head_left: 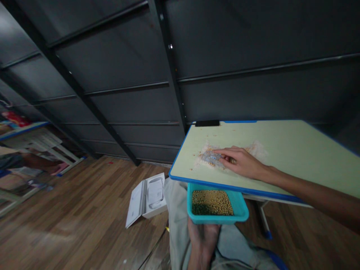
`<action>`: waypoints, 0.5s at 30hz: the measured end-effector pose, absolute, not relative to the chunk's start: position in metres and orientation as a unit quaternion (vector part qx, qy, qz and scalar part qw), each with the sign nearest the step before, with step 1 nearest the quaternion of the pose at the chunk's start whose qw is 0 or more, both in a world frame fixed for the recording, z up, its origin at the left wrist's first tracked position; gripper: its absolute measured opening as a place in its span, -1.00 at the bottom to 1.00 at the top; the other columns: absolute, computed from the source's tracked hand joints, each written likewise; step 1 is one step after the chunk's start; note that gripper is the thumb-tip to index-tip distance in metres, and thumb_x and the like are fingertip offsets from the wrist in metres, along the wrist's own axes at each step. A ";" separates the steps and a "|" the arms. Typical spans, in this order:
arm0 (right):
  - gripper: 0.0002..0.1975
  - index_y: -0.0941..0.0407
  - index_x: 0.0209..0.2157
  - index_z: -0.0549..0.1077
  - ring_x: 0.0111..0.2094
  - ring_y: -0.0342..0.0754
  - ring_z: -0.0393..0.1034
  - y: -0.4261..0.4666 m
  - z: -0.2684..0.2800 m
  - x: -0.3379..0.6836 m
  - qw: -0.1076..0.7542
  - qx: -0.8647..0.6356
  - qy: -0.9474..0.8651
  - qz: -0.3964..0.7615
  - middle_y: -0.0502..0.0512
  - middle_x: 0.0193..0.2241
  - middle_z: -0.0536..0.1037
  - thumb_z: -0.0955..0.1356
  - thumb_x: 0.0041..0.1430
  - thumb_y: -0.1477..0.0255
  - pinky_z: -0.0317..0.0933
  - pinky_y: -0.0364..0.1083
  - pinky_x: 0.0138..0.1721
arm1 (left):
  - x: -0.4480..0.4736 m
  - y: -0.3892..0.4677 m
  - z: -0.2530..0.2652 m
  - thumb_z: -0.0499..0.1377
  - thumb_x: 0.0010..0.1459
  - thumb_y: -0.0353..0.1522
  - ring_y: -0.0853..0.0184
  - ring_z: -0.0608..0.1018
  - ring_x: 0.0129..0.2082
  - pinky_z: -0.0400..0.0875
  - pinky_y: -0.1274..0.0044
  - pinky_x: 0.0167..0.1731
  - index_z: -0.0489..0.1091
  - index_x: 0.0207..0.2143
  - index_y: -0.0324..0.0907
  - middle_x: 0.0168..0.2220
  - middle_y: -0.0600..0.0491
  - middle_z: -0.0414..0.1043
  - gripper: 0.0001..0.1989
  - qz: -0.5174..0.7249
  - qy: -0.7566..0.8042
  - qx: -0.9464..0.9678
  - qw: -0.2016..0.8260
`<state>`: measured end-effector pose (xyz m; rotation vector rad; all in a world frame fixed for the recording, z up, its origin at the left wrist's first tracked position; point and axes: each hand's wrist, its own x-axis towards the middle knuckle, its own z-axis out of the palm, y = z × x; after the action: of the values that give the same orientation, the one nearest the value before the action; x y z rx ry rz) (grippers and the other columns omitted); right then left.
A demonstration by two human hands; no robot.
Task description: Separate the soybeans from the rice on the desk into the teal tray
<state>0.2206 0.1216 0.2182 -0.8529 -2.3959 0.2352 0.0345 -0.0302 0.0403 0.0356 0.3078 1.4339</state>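
My left hand point(203, 234) supports a turquoise plastic tray point(239, 207) from below, over my lap and just under the table's front edge. The tray holds many yellow soybeans point(215, 201), with a patch of small green beans point(198, 209) in its left corner. My right hand point(240, 160) is low over the tabletop, palm down, fingers curled and index finger stretched forward. Some round, yellowish soybeans seem to show between its thumb and fingers. Beneath the fingertips lies a bluish, see-through patch point(211, 158), too blurred to name, among pale grains and orange-brown bits.
The pale table point(284, 150) has a blue rim. Another pale scatter of grains point(256, 149) lies beyond my right wrist. A black flat object point(207, 123) sits at the back edge. An opened white box point(149, 197) rests on the floor; a person's leg point(39, 163) shows far left.
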 end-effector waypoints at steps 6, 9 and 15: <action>-0.56 0.03 0.19 0.48 -0.26 -0.01 0.51 0.119 0.220 0.220 0.285 -0.299 -0.903 0.115 0.11 -0.20 0.67 0.31 0.31 0.50 0.36 0.01 -0.12 | 0.034 -0.029 0.034 0.03 0.38 -0.31 -0.03 0.48 0.22 0.22 -0.06 0.26 0.50 0.14 -0.03 0.16 -0.08 0.54 -0.62 0.661 0.132 0.019 0.738; -0.56 0.03 0.21 0.47 -0.25 0.00 0.51 0.118 0.220 0.219 0.283 -0.296 -0.904 0.123 0.10 -0.23 0.66 0.31 0.33 0.49 0.36 0.01 -0.13 | 0.034 -0.028 0.027 0.03 0.38 -0.29 -0.02 0.48 0.22 0.22 -0.06 0.27 0.52 0.11 -0.02 0.16 -0.08 0.53 -0.63 0.663 0.129 0.022 0.737; -0.58 0.03 0.20 0.49 -0.18 0.01 0.52 0.117 0.220 0.218 0.282 -0.293 -0.905 0.124 0.13 -0.13 0.67 0.31 0.35 0.47 0.37 0.03 -0.08 | 0.034 -0.028 0.030 0.02 0.39 -0.30 -0.01 0.47 0.24 0.21 -0.05 0.27 0.49 0.14 -0.03 0.18 -0.10 0.52 -0.62 0.662 0.132 0.029 0.737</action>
<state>0.2182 0.1165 0.2199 -0.7855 -2.4251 0.3310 0.0344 -0.0281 0.0297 0.0630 0.2903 1.4531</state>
